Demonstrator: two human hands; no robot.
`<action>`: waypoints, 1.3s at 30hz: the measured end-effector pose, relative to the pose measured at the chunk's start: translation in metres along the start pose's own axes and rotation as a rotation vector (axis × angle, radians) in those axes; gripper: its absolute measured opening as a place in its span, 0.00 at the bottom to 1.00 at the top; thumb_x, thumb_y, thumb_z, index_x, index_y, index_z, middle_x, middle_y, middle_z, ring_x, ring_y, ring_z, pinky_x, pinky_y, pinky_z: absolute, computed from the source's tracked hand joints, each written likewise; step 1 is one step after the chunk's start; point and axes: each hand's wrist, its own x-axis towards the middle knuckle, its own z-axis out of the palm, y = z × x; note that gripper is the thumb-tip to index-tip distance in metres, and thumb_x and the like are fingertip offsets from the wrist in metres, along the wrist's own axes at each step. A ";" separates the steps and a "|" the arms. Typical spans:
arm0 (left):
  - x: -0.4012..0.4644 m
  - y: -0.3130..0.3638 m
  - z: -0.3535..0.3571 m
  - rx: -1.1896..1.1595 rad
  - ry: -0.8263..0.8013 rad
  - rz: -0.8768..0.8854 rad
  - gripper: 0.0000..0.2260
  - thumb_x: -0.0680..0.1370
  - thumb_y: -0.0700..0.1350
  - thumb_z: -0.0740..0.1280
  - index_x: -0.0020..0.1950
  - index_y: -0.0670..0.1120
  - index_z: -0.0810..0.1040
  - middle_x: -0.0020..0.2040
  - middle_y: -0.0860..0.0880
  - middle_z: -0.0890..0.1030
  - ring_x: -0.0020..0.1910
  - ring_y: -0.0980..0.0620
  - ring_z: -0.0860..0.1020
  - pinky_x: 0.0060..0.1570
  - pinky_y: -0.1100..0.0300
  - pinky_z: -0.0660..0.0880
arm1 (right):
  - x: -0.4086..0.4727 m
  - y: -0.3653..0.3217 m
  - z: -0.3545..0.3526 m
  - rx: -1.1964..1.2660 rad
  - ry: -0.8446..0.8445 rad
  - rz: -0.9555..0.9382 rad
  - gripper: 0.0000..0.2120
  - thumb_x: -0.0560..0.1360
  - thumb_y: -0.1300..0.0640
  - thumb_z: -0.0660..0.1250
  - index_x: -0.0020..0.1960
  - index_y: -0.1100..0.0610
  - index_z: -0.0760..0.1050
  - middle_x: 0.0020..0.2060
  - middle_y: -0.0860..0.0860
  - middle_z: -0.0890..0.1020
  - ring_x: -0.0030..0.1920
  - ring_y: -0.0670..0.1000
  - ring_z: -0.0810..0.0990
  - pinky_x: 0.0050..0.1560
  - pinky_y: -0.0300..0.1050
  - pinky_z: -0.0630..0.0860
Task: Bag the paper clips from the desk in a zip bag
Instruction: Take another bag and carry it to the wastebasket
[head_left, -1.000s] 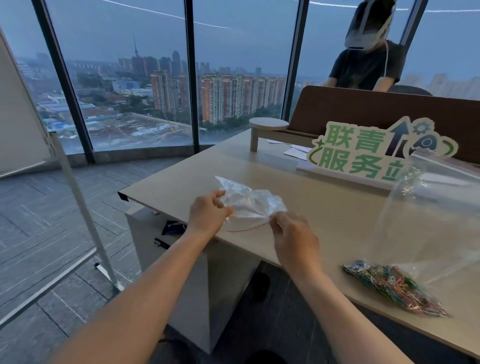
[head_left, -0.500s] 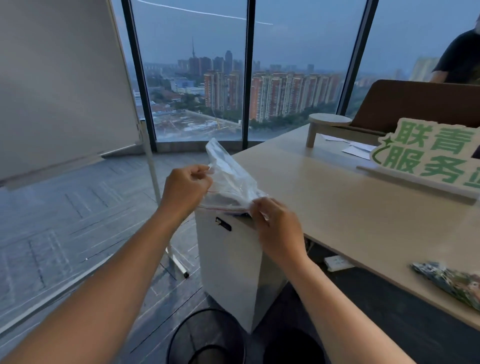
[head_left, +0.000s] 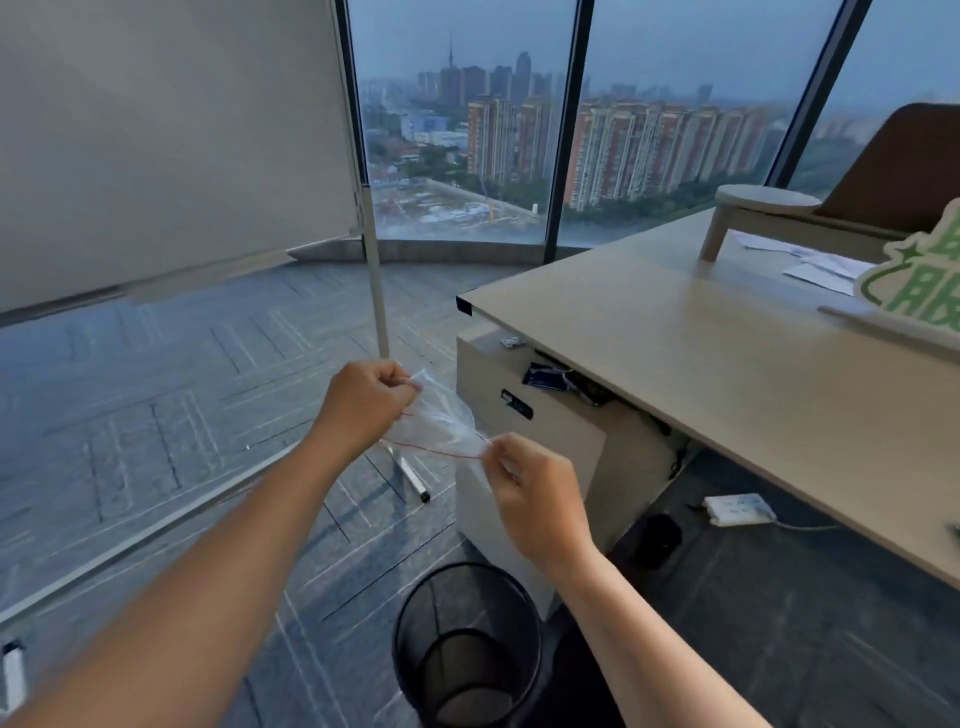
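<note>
Head view shows the left hand (head_left: 363, 402) and right hand (head_left: 530, 493) each pinching an edge of the clear zip bag (head_left: 441, 423) with curled fingers, held off the bench (head_left: 701, 358), above a bin (head_left: 467, 644).

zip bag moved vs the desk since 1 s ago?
Yes. The zip bag, pinched by left hand and right hand, was over the desk; now it is off its corner, above the floor.

i see the zip bag (head_left: 441, 423) between my hands, bin (head_left: 467, 644) below, desk (head_left: 701, 353) right, whiteboard (head_left: 156, 140) left.
</note>
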 end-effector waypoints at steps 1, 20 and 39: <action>-0.001 -0.010 0.004 0.010 -0.017 -0.017 0.04 0.73 0.41 0.70 0.41 0.42 0.83 0.34 0.47 0.81 0.33 0.49 0.78 0.38 0.58 0.75 | -0.004 0.005 0.004 -0.016 -0.011 0.014 0.11 0.78 0.50 0.62 0.39 0.54 0.75 0.33 0.49 0.80 0.35 0.51 0.79 0.37 0.56 0.77; -0.038 -0.207 0.128 0.022 -0.385 -0.556 0.07 0.72 0.40 0.67 0.34 0.40 0.77 0.28 0.46 0.76 0.29 0.48 0.77 0.35 0.53 0.79 | -0.056 0.136 0.075 -0.264 -0.431 0.488 0.09 0.73 0.53 0.60 0.39 0.56 0.75 0.34 0.50 0.81 0.38 0.52 0.79 0.40 0.53 0.76; -0.064 -0.288 0.181 0.199 -0.393 -0.703 0.15 0.79 0.54 0.59 0.48 0.45 0.78 0.47 0.46 0.81 0.46 0.45 0.78 0.46 0.54 0.74 | -0.072 0.204 0.134 -0.221 -0.697 0.647 0.18 0.75 0.61 0.60 0.64 0.55 0.74 0.64 0.51 0.70 0.66 0.52 0.65 0.67 0.42 0.63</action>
